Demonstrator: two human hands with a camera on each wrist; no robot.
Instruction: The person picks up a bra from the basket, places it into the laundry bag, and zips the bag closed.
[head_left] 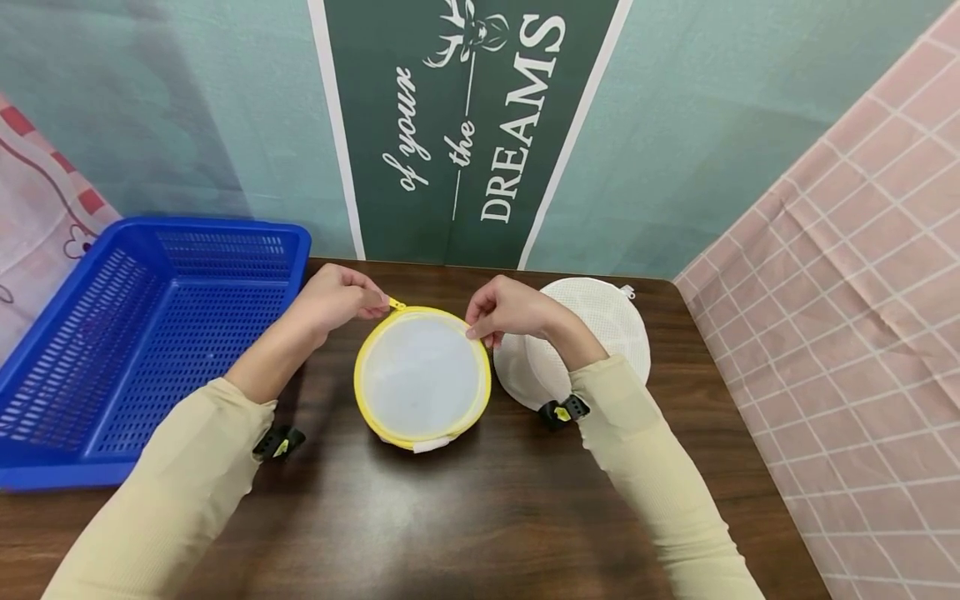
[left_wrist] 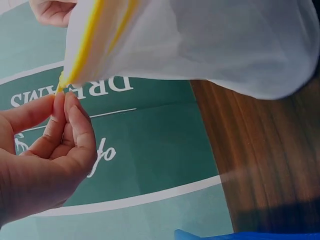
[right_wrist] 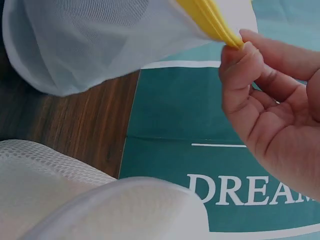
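A round white mesh laundry bag (head_left: 423, 375) with a yellow zippered rim stands on the brown table, its top facing up. At the rim's far left, my left hand (head_left: 337, 296) pinches the yellow zipper pull (head_left: 397, 304) between thumb and fingertips. My right hand (head_left: 513, 310) pinches the yellow edge on the far right side. In the left wrist view the left hand (left_wrist: 55, 145) grips the pull below the bag's edge. The right wrist view shows the right hand (right_wrist: 272, 85) with thumb and finger on the yellow rim (right_wrist: 215, 22).
To the left sits a blue perforated plastic basket (head_left: 202, 333). A second white mesh bag (head_left: 592, 300) lies on the table (head_left: 420, 533) at the right, partly behind my right forearm. A printed cloth (head_left: 450, 233) hangs at the back; pink checked cloth (head_left: 840, 317) stands at the right.
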